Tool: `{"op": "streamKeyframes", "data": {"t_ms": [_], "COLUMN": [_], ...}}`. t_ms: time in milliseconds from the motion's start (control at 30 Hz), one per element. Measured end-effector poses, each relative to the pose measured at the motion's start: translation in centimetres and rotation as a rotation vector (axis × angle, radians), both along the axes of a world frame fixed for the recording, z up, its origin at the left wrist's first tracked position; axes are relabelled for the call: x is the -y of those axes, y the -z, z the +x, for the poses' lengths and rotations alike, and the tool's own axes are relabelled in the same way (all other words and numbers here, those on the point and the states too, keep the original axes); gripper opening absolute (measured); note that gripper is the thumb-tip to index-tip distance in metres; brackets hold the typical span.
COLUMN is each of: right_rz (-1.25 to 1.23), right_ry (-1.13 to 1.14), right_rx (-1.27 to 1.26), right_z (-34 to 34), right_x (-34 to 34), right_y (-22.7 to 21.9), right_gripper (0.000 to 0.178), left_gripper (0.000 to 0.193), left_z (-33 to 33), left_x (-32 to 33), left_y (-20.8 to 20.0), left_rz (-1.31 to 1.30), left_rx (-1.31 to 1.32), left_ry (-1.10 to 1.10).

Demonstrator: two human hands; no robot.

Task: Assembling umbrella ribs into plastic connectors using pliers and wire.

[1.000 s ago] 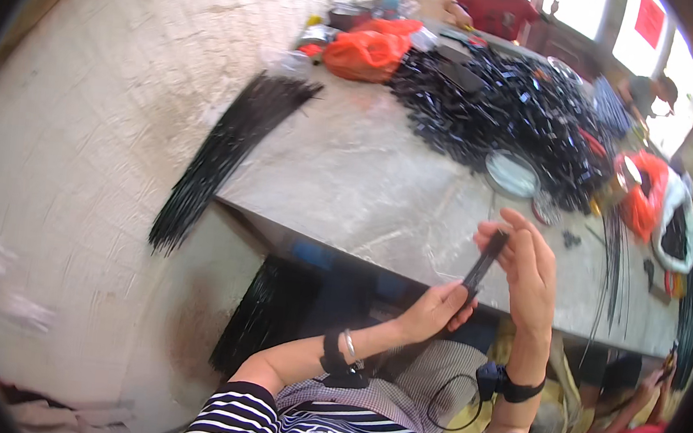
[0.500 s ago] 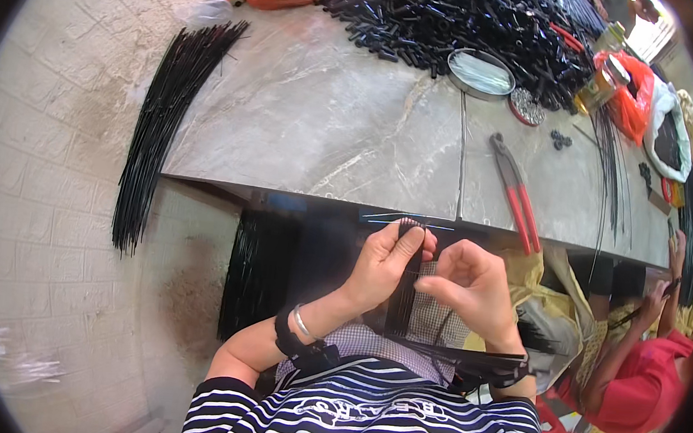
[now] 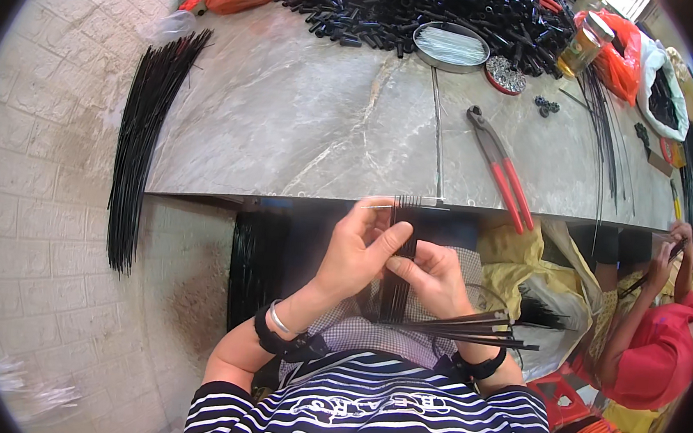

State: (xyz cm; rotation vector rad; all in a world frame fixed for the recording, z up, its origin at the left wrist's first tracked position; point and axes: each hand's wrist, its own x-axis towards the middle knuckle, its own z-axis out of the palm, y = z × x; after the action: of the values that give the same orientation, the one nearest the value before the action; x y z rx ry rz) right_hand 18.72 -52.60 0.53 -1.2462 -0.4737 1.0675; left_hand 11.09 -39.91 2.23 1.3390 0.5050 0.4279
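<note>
My left hand point(image 3: 360, 247) is closed around a flat bundle of thin black strips point(image 3: 396, 291), its thumb pressed across them. The strips stand side by side, and their upper ends fan slightly just below the table edge. Thin pale rods point(image 3: 379, 207) cross the strips near the top, next to my left fingers. My right hand point(image 3: 437, 284) pinches the same bundle a little lower, thumb toward the left thumb. More dark strips point(image 3: 468, 329) lie sideways over my lap and past my right wrist.
On the grey table point(image 3: 289, 121) lie red-handled cutting pliers point(image 3: 500, 171), an oval tin of pale rods point(image 3: 452, 46), a dish of small metal pieces point(image 3: 506, 75) and a heap of black tubes point(image 3: 365, 8). A strip bundle point(image 3: 145, 149) overhangs the left end. Another person point(image 3: 652, 350) works at right.
My right hand has moved left and down onto the bundle, its fingers closing there. The head view has shifted slightly, so the table things appear further left.
</note>
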Motion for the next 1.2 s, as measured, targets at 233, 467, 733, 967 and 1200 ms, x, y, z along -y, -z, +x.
{"op": "streamKeyframes", "data": {"t_ms": [233, 467, 733, 967, 1200], "right_rz": [0.029, -0.02, -0.003, -0.01, 0.016], "right_ry": [0.005, -0.015, -0.016, -0.008, 0.024], "right_rx": [-0.076, -0.097, -0.064, -0.153, -0.154], "right_z": [0.4, 1.1, 1.1, 1.5, 2.1], "right_x": [-0.3, -0.9, -1.4, -0.3, -0.7], "right_y": [0.5, 0.8, 0.0, 2.4, 2.5], "right_gripper": [0.014, 0.014, 0.011, 0.014, 0.014], "left_gripper": [0.016, 0.015, 0.008, 0.022, 0.028], "left_z": [-0.6, -0.1, -0.3, 3.3, 15.9], "left_x": [-1.4, -2.3, -3.1, -14.2, -22.2], "left_y": [0.4, 0.3, -0.1, -1.9, -0.5], "left_rz": [-0.025, -0.026, -0.08, 0.492, 1.476], "left_rx": [-0.025, -0.1, -0.103, -0.39, -0.304], "left_ry": [0.066, 0.079, 0.1, 0.419, 0.001]}}
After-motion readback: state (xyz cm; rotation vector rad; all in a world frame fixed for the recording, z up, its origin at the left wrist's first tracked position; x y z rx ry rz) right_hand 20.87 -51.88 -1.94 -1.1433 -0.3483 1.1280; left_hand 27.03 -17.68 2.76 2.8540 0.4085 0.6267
